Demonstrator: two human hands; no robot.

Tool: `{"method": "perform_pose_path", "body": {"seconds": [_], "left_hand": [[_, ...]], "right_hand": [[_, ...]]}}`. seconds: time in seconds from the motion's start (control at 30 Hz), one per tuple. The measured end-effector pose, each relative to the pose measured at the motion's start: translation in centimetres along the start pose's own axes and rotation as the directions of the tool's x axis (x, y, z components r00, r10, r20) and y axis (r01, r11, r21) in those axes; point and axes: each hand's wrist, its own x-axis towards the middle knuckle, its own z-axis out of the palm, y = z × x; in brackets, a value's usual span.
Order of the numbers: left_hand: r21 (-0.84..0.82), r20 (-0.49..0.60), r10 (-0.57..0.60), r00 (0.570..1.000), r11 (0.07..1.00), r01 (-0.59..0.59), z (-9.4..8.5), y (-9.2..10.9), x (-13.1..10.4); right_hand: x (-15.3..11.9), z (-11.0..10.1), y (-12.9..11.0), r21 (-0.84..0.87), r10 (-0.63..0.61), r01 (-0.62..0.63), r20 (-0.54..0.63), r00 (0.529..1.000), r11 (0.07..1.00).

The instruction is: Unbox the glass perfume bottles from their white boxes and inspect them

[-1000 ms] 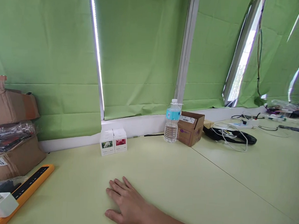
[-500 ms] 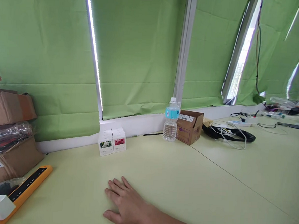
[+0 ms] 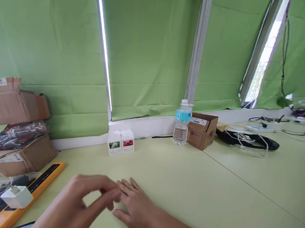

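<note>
My right hand (image 3: 138, 207) lies flat on the pale green table (image 3: 189, 181), fingers spread, holding nothing. In front of it, nearer the camera, my left hand (image 3: 87, 199) is raised with fingers bent and thumb and fingertips brought together; whether anything is between them is too small to tell. Its fingertips overlap the right hand's fingers in the view. Beyond both hands stand white small boxes with a white flower picture (image 3: 114, 146) and a red flower picture (image 3: 128, 143).
A water bottle (image 3: 181, 124) stands beside an open cardboard box (image 3: 201, 130). Farther right lies a black headset-like item (image 3: 246, 138) with white cables. On the left are stacked cartons (image 3: 11, 103), an orange power strip (image 3: 45, 179) and a white charger (image 3: 17, 197).
My left hand has come into view from the bottom left, its fingertips near the right hand. The right hand stays flat on the table; the view has turned slightly left.
</note>
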Motion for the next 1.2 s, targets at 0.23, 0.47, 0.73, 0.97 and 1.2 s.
{"method": "perform_pose_path", "body": {"seconds": [0.23,0.47,0.73,0.97,1.2], "left_hand": [[-0.009,0.196,-0.112,0.974,0.993,0.116,0.4,-0.3,2.3],[-0.082,0.214,-0.019,0.977,0.996,0.038,2.3,-3.2,2.5],[0.245,0.051,-0.231,0.972,0.946,0.212,6.5,-10.5,3.0],[0.068,-0.094,-0.416,0.904,0.904,0.423,9.8,-15.1,2.0],[-0.396,-0.082,-0.452,0.888,0.833,0.388,11.2,-17.9,1.6]], "right_hand": [[0.4,0.2,0.4,-0.020,0.002,-0.001,0.034,0.999,1.000],[0.3,0.3,0.3,-0.022,0.004,-0.003,0.038,0.999,1.000],[0.4,0.4,0.6,-0.036,-0.009,0.010,0.021,1.000,0.999],[0.3,0.4,0.6,-0.021,-0.015,0.015,-0.012,1.000,1.000],[0.4,0.6,0.8,-0.025,-0.016,0.015,-0.023,1.000,1.000]]}}
